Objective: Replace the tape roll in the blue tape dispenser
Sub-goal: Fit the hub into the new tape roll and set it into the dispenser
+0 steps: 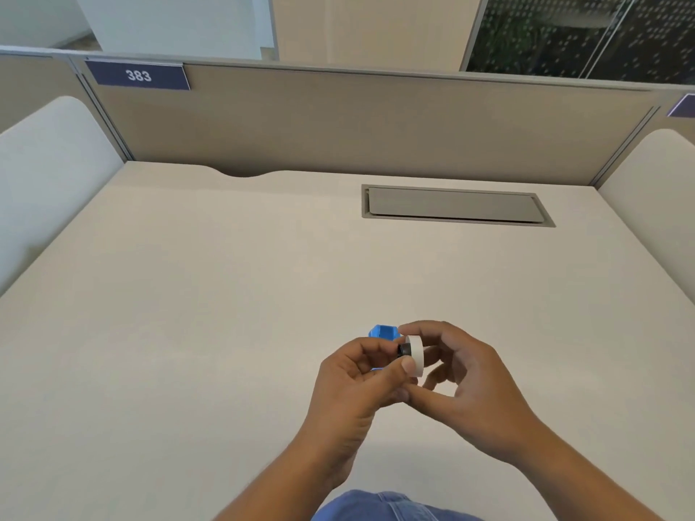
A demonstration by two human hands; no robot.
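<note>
- Nearest, at the bottom edge: a patch of blue clothing [391, 507], with both bare forearms rising from either side of it and meeting over the desk [188, 295].
- Left hand [351, 381] raised above the desk, palm turned toward the right, fingers curled inward; thumb pressed against the lower rim of the white tape roll [415, 355].
- Right hand [462, 374] opposite, pinching the roll — index finger arched over the top, thumb low near the left thumb, remaining fingers loosely spread behind.
- Tape roll held on edge between both hands, in the air, with a small black hub [404, 349] projecting from its centre toward the left hand.
- Blue tape dispenser [381, 332] just behind the hands and mostly hidden by the left fingers; only its upper blue part visible, so held or resting on the desk — cannot tell.
- Rest of the pale desk bare around the hands.
- Farther back, right of centre: a grey rectangular cable hatch [455, 204] set flush in the desk.
- At the far edge: a beige partition [357, 122], carrying a dark plate reading "383" [138, 75] at upper left.
- White rounded side panels at both ends of the desk.
</note>
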